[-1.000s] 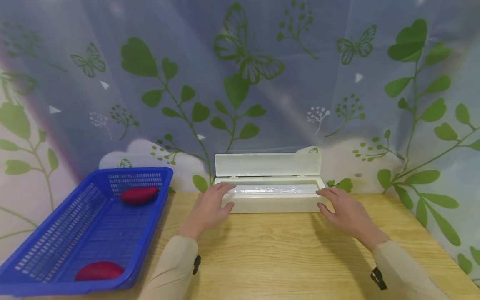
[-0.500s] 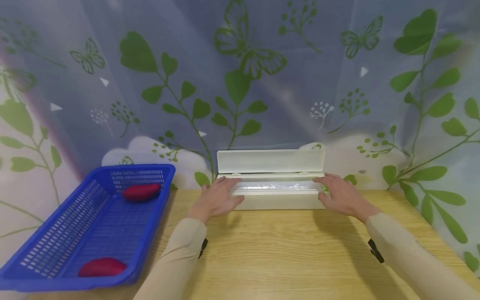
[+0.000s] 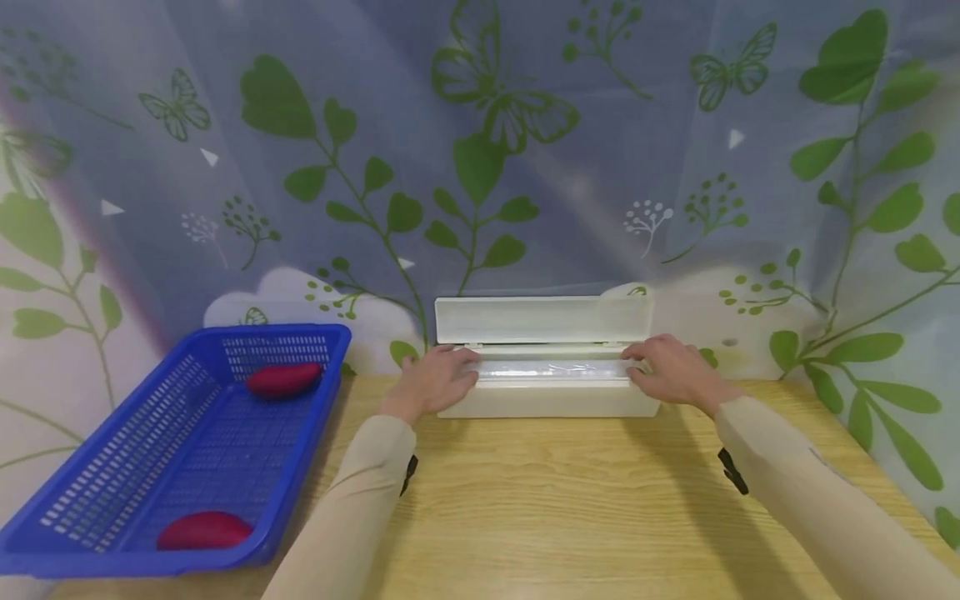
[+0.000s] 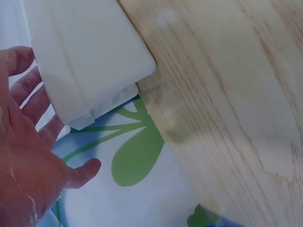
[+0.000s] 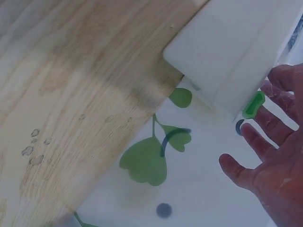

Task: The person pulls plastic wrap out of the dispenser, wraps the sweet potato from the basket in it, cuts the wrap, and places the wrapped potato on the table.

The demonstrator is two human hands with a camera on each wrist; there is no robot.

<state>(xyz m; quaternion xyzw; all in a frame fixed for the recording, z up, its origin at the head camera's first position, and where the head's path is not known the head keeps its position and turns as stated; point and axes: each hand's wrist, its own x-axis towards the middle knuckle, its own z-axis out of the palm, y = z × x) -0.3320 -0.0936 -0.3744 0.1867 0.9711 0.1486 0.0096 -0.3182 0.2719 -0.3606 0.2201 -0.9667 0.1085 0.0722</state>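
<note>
A long white cling film box (image 3: 547, 404) sits at the back of the table, its lid (image 3: 525, 321) raised. Shiny clear film (image 3: 551, 369) lies along its opening. My left hand (image 3: 433, 380) is at the box's left end, thumb and fingers reaching over the rim to the film's end. At the right end my right hand (image 3: 671, 372) does likewise, a small gap showing between thumb and index. Both wrist views show spread outer fingers beyond the box ends. A green cutter slider (image 5: 254, 105) shows near my right fingers.
A blue basket (image 3: 288, 467) stands on the left with two red, rounded, elongated items (image 3: 283, 381) inside. Behind the box hangs a leaf-and-butterfly patterned curtain (image 3: 360, 150). The wooden table (image 3: 547, 500) stretches in front.
Both hands have come in over the box ends, the right one shifting left along the film. Thumbs and fingers have drawn closer together on each hand. The lid stays raised.
</note>
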